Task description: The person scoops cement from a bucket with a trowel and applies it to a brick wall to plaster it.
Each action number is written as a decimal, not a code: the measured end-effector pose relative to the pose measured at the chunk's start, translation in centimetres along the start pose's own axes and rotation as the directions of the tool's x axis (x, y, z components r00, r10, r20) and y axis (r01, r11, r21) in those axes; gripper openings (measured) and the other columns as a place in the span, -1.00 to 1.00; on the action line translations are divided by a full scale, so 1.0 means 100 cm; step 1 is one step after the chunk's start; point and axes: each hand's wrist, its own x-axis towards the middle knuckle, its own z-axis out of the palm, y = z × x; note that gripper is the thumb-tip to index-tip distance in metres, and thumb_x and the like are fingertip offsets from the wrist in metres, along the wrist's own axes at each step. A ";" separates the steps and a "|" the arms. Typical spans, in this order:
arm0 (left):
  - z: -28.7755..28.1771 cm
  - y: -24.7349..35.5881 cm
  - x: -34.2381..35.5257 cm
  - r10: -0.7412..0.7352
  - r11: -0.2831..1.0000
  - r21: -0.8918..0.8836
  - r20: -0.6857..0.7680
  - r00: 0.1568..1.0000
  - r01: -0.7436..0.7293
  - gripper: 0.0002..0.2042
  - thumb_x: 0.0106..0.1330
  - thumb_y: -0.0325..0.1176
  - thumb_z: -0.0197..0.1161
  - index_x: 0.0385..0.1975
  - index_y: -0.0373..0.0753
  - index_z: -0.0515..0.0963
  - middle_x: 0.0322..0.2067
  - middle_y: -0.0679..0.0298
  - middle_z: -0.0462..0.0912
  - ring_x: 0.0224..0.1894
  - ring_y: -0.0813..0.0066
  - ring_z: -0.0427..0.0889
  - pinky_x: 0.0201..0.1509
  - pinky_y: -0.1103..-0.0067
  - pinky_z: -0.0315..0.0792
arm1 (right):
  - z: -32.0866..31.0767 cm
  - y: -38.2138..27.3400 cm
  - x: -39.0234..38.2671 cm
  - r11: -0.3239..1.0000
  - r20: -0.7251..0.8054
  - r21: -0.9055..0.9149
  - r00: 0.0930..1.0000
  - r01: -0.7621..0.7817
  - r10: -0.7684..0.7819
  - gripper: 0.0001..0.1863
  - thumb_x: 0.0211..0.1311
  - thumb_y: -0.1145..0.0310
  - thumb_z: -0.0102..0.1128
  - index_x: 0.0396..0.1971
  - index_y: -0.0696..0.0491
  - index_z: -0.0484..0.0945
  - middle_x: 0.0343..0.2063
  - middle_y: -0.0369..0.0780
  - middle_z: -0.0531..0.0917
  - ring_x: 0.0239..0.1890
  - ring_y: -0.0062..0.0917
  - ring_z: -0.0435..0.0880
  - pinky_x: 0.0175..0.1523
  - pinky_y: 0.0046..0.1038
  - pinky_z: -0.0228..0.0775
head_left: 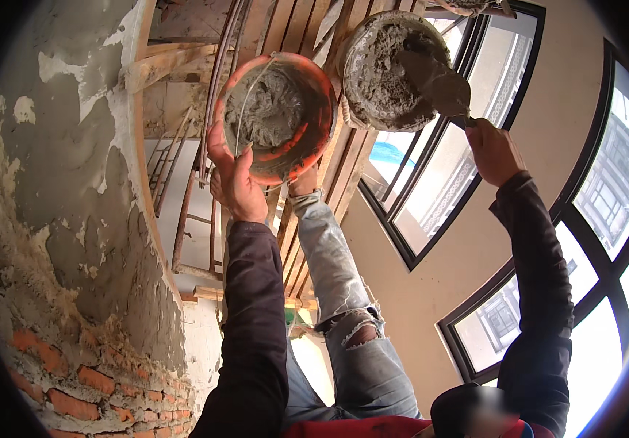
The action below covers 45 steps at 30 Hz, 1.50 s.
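Observation:
My left hand [240, 177] grips the near left rim of an orange bucket [317, 139], thumb over the edge. Grey wet mortar [270, 109] lies in it, and its thin wire handle crosses the opening. To the right stands a second, mortar-crusted bucket [354, 102] with more mortar in it. My right hand [495, 152] is closed round the handle of a trowel [442, 87]. The trowel's blade reaches over this bucket's right rim, its tip over the mortar. The blade is coated in grey.
Wooden planks [343, 164] form a platform under my feet and the buckets. A partly plastered brick wall [73, 204] rises on the left. Rusty metal scaffold bars [186, 182] stand between wall and planks. Dark-framed windows [431, 190] line the right side.

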 end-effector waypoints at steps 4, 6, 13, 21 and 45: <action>0.009 -0.003 0.003 0.016 0.992 -0.127 0.014 1.000 -0.014 -0.32 0.20 -0.33 0.06 0.37 -0.34 0.11 0.47 0.10 0.04 0.50 0.24 0.00 0.55 0.31 -0.16 | -0.009 0.026 0.083 0.914 0.382 -0.396 0.921 0.092 0.072 -0.66 0.40 0.18 0.00 -0.34 0.14 0.63 -0.36 0.05 0.71 -0.24 -0.09 0.72 -0.09 -0.14 0.55; 0.007 -0.006 0.003 0.015 0.995 -0.102 0.007 1.000 -0.014 -0.32 0.19 -0.34 0.06 0.37 -0.34 0.11 0.47 0.10 0.05 0.50 0.24 0.00 0.55 0.31 -0.16 | 0.004 0.024 0.108 0.889 0.550 -0.279 0.819 0.363 -0.162 -0.66 0.37 0.21 0.04 -0.47 0.16 0.59 -0.51 0.00 0.68 -0.44 -0.22 0.72 -0.30 -0.16 0.57; 0.005 0.006 -0.004 0.009 0.997 0.075 -0.059 0.998 -0.004 -0.33 0.18 -0.34 0.05 0.36 -0.36 0.15 0.44 0.08 0.11 0.51 0.24 0.00 0.56 0.33 -0.19 | 0.057 -0.030 0.081 0.528 0.665 0.605 0.743 -0.596 0.078 -0.81 0.30 0.32 0.19 -0.45 0.09 0.47 -0.78 -0.33 0.34 -0.78 -0.60 0.36 -0.72 -0.45 0.21; -0.001 -0.002 0.001 -0.003 0.999 -0.041 -0.053 0.999 0.001 -0.40 0.24 -0.43 -0.05 0.36 -0.28 0.16 0.42 0.14 0.13 0.47 0.31 0.07 0.53 0.35 -0.08 | 0.092 -0.067 0.049 0.347 0.471 0.784 0.857 -0.515 0.206 -0.77 0.28 0.26 0.13 -0.41 0.14 0.48 -0.71 -0.33 0.41 -0.71 -0.61 0.44 -0.67 -0.45 0.32; -0.024 -0.005 -0.003 0.056 0.891 0.454 -0.127 0.990 0.008 -0.44 0.10 -0.18 0.07 0.20 -0.06 0.45 0.28 -0.03 0.39 0.29 0.04 0.40 0.22 0.33 0.28 | 0.120 -0.188 -0.035 0.642 -0.027 0.762 0.994 0.086 -0.101 -0.65 0.06 0.38 0.20 -0.13 0.18 0.51 -0.40 0.05 0.62 -0.34 0.03 0.61 -0.21 -0.13 0.46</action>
